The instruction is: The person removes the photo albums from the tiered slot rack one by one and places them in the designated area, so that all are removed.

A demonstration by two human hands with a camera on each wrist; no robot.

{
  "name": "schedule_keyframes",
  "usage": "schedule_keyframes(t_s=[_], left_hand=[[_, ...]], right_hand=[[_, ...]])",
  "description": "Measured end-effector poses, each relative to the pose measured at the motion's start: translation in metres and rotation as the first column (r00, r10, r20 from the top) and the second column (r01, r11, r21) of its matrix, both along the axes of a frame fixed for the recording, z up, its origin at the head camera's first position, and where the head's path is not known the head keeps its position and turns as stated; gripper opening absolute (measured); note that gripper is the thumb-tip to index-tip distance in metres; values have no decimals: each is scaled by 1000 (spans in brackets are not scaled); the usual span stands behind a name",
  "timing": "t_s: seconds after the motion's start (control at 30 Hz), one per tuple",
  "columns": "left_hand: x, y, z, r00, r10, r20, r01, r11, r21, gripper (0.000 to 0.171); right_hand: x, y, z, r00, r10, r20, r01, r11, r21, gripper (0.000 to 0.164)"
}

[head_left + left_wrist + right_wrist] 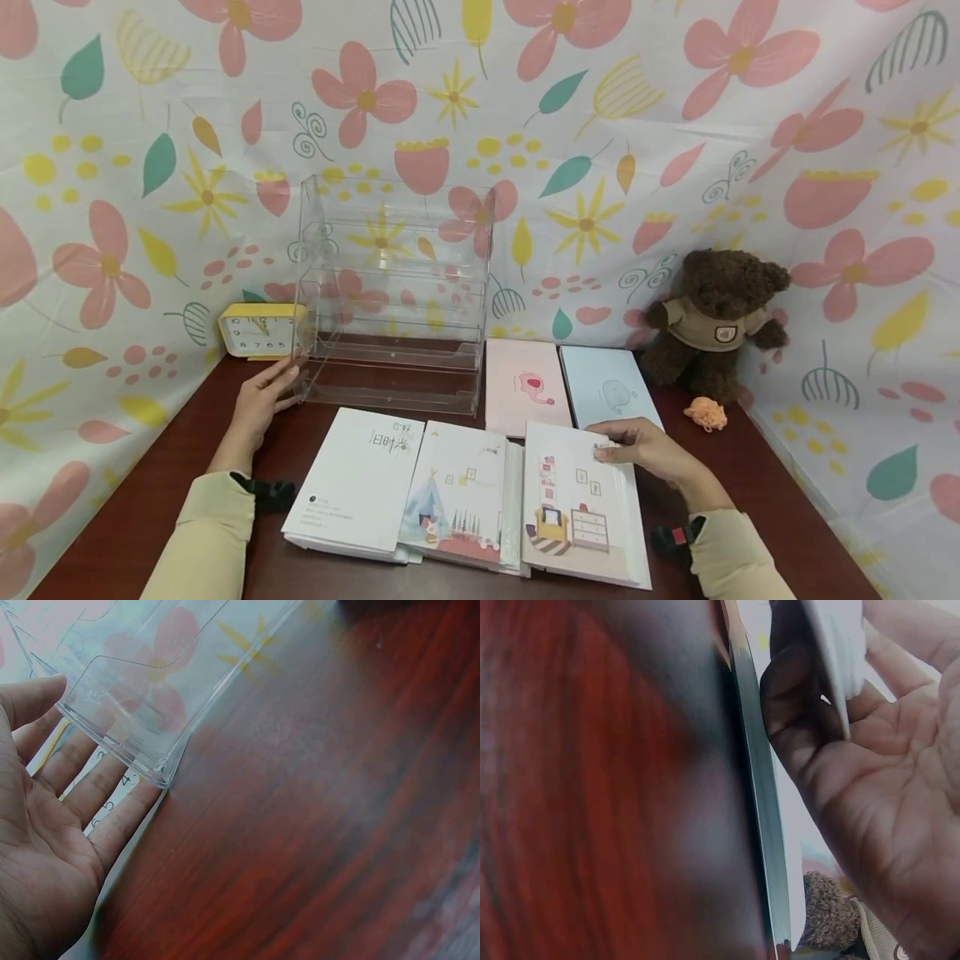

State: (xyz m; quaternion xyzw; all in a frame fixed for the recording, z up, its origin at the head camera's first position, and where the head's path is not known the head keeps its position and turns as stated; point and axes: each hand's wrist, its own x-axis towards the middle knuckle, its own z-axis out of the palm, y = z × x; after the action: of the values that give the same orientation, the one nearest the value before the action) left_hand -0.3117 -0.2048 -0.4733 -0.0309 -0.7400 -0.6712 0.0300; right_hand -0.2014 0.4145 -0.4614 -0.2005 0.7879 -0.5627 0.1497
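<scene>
A clear plastic rack [397, 354] with several tiers stands at the back. My left hand [264, 400] touches its lower left front edge. In the left wrist view that hand [56, 817] has its fingers fairly straight along the outside of the panel, the thumb by the front edge. My right hand [648, 450] pinches the top right corner of a notebook [558, 508] with a yellow armchair on its cover. To its left lie a notebook with a blue tent [457, 492] and a white notebook with black writing [352, 487].
A yellow alarm clock [258, 337] stands left of the rack. Right of it lie a pink notebook [517, 387] and a light blue notebook [600, 379]. Beyond them are a brown teddy bear [712, 329] and a small orange tuft [705, 412]. A floral cloth [450, 117] hangs behind.
</scene>
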Motion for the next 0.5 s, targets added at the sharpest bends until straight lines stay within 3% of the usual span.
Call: schedule_keyframes(t_s=[0.13, 0.33, 0.5], left_hand=[[-1, 0, 0, 1000, 0, -6, 0, 1000, 13, 71], [1, -1, -1, 1000, -6, -8, 6, 1000, 4, 71], [1, -1, -1, 1000, 1, -9, -1, 1000, 9, 71]], right_hand=[[-2, 0, -1, 1000, -11, 21, 11, 1000, 9, 39], [-1, -1, -5, 995, -91, 44, 88, 994, 71, 38], [-2, -1, -6, 995, -96, 33, 93, 992, 79, 38]])
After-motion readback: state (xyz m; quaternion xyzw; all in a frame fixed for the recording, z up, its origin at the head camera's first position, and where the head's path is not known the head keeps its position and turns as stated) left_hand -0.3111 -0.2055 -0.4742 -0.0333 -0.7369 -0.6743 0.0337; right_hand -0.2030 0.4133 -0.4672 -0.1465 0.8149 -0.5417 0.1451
